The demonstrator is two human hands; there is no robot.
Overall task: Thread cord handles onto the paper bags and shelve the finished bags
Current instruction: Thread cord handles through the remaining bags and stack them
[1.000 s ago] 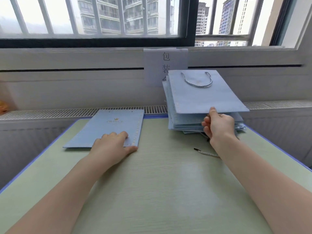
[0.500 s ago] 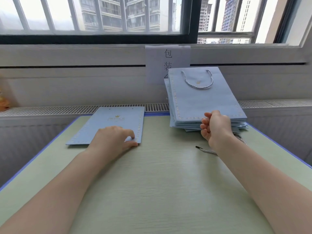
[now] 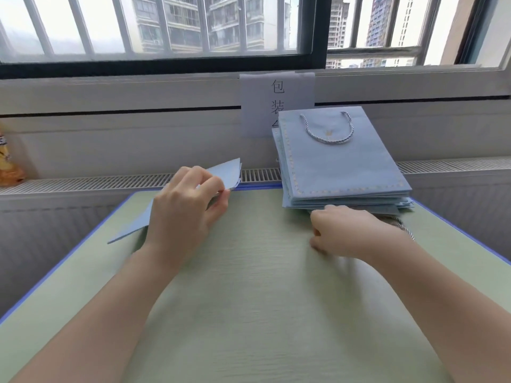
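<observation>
Left hand (image 3: 185, 208), ten o'clock: pinches flat paper bag (image 3: 225, 174), right edge lifted off tabletop (image 3: 249, 299). Right hand (image 3: 351, 233), two o'clock: blurred, grip cannot be told, beside stack of finished bags (image 3: 340, 167); cord handle (image 3: 327, 131) lies on top.

A small packing workstation in a high-rise room: a green desk (image 3: 249, 299) against a barred window (image 3: 166, 26), a printed paper sign (image 3: 276, 103), stacked paper bags (image 3: 340, 167).

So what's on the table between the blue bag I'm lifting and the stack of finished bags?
Nothing: the head view shows only bare green tabletop between the lifted bag in your left hand and the stack.
</observation>
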